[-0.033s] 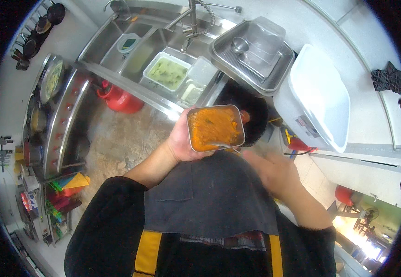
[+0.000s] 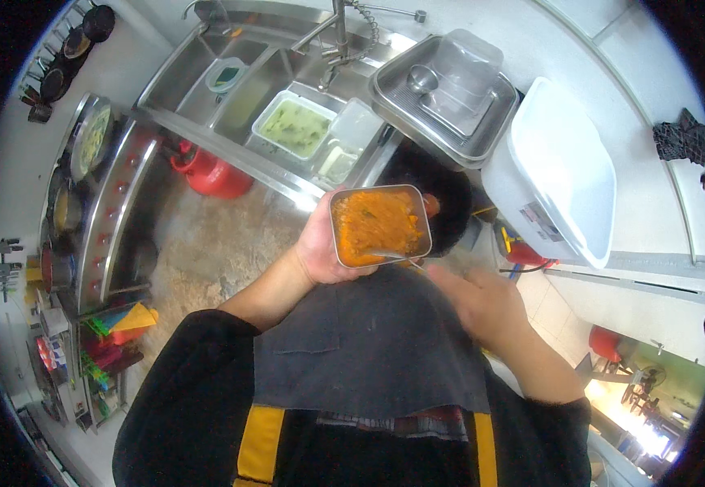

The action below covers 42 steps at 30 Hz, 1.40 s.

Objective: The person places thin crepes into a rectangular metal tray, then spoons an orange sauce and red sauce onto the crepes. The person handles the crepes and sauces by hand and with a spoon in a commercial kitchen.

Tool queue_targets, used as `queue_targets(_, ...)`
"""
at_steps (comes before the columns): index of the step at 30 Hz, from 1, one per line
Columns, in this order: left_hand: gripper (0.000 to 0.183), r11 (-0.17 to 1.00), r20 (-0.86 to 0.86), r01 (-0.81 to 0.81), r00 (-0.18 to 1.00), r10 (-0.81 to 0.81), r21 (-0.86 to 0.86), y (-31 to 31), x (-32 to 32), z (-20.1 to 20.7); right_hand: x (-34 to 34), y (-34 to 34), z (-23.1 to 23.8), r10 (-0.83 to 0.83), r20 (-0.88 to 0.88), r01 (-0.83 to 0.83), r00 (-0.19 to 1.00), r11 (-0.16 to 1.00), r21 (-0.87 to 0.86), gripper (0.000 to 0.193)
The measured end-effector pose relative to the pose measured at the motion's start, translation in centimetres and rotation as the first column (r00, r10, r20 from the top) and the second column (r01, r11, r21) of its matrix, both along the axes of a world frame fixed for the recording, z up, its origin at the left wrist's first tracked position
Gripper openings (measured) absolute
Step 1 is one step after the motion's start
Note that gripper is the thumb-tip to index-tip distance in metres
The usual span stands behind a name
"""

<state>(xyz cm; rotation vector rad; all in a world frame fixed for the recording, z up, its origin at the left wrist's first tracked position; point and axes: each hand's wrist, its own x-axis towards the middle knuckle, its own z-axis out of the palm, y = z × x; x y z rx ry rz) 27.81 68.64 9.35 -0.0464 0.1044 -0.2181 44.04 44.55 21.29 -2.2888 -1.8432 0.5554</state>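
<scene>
From the dial's centre, a metal container (image 2: pixel 428 235) of orange food (image 2: pixel 375 219) rests in the left hand (image 2: pixel 318 241), gripped around its near side. A metal utensil (image 2: pixel 387 253) leans out at four o'clock toward the blurred right hand (image 2: pixel 482 304); whether that hand grips it, I cannot tell. The apron (image 2: pixel 369 349) fills six o'clock. Beyond, the container hides part of a round black tub (image 2: pixel 450 174) at two. Farther off: loaded drying tray (image 2: pixel 387 85), one; sink basin (image 2: pixel 243 105), eleven; stove (image 2: pixel 117 215), nine.
</scene>
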Motion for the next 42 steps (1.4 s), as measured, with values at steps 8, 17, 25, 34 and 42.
queue_targets(8,0.079,0.997,0.033,0.079,0.996,-0.079,-0.012,0.5,0.1,-0.9,-0.2,-0.1,-1.1,0.104,0.058,-0.102,0.993,0.994,-0.045,0.055)
queue_targets(17,0.084,0.988,-0.226,0.104,0.971,-0.076,0.115,0.1,-0.7,-1.8,-0.2,0.4,-1.1,0.262,0.019,-0.260,0.965,0.961,-0.091,0.061)
queue_targets(25,0.075,0.987,-0.383,0.117,0.921,-0.066,0.113,-0.2,-0.8,-1.8,-0.2,1.9,0.2,0.350,-0.002,-0.345,0.937,0.922,-0.175,0.058)
queue_targets(34,0.081,0.989,-0.069,0.148,0.987,-0.147,0.010,0.3,-0.4,-2.1,0.8,5.6,1.4,0.209,-0.241,-0.269,0.948,0.929,-0.254,0.041)
queue_targets(42,0.080,0.983,-0.340,0.095,0.940,-0.037,0.154,0.1,0.7,-0.5,5.4,8.9,0.4,-0.080,-0.606,-0.183,0.791,0.915,-0.359,0.035)
